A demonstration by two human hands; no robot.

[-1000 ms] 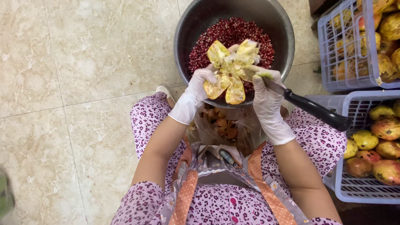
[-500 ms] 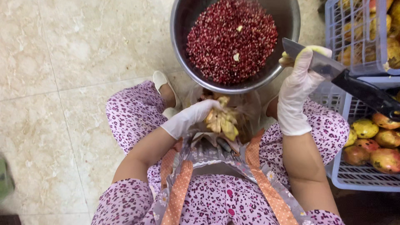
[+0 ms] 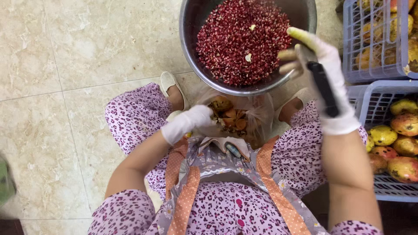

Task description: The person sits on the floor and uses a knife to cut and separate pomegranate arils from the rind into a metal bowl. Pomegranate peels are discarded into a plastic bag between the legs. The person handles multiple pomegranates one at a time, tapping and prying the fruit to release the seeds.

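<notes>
Gloved right hand [image 3: 324, 65] grips a black-handled knife [image 3: 323, 89].

floor [image 3: 78, 56]: beige marbled tiles, thin grout lines | crates [image 3: 383, 182]: pale blue, slatted, along right edge | light: soft, even, glossy sheen on tiles

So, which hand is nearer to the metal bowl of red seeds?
Right. The right hand, holding a black-handled knife, is at the metal bowl rim; the left hand is below, at the peel bag.
</notes>
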